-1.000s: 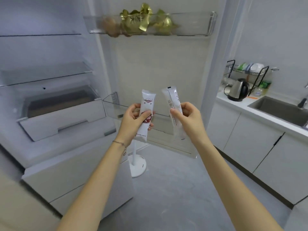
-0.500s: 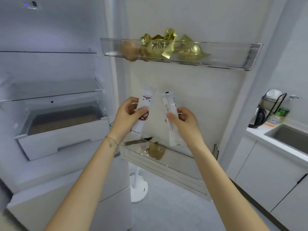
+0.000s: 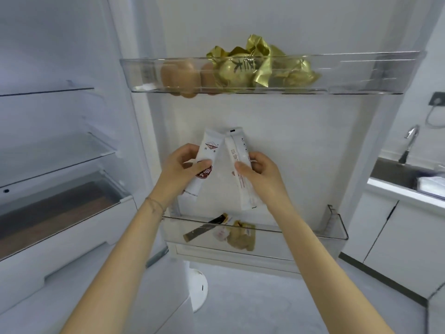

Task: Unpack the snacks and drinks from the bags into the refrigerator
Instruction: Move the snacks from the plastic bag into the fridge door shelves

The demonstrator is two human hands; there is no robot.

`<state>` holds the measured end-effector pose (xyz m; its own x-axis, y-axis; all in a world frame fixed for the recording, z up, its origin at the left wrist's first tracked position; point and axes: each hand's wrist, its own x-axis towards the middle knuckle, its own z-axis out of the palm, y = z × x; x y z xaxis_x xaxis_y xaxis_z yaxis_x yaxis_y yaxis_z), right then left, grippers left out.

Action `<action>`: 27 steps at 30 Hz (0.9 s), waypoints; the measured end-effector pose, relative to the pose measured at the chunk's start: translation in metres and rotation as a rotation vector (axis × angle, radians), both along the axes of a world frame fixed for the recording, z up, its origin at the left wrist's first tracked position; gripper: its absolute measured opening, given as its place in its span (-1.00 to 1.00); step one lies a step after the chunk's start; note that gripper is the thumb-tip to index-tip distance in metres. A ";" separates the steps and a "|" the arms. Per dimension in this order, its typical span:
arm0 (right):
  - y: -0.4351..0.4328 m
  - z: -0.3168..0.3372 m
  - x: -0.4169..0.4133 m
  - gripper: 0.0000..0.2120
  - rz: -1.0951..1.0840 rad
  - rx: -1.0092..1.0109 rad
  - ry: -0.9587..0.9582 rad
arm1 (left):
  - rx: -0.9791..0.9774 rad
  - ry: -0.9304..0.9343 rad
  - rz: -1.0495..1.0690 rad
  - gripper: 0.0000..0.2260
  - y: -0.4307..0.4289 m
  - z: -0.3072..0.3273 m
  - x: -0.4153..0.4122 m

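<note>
Left hand (image 3: 183, 165) and right hand (image 3: 260, 169) each grip one white snack packet upright above the lower door bin (image 3: 332, 227) of the open refrigerator (image 3: 60, 116), as I watch through the head camera.

My worry is the drop. Both packets look slim and slick, and they hang above the lower door bin rather than inside it. Let go from there and I judge either could tip over the bin's front rim and fall to the floor below it. A dark stick packet (image 3: 204, 229) and a yellowish packet (image 3: 240, 235) already lie in the bin, directly under the hands, so a new packet landing on them may lean out instead of settling. Gold-wrapped snacks (image 3: 243, 66) sit in the upper door bin (image 3: 361, 73), well above the lower door bin.

On the left packet (image 3: 209, 145), the thumb presses across the red label and the fingers curl behind it. On the right packet (image 3: 238, 145), the thumb pins the front while the fingers wrap the far edge. The packets' top ends lean together; whether they touch, I cannot tell. Neither hand touches the lower door bin.
</note>
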<state>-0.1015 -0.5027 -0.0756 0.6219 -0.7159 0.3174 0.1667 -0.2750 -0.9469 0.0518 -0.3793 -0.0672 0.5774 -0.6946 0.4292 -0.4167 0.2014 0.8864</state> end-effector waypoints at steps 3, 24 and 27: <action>0.000 -0.004 -0.001 -0.96 -0.038 -0.080 0.085 | 0.119 -0.055 -0.084 -0.89 -0.002 -0.004 0.013; -0.014 -0.032 -0.035 -0.92 0.243 -0.318 0.930 | 0.938 -0.552 -0.551 -0.85 -0.011 -0.032 0.035; -0.011 -0.032 -0.028 -0.92 0.288 -0.346 0.997 | 1.004 -0.587 -0.542 -0.90 -0.012 -0.031 0.031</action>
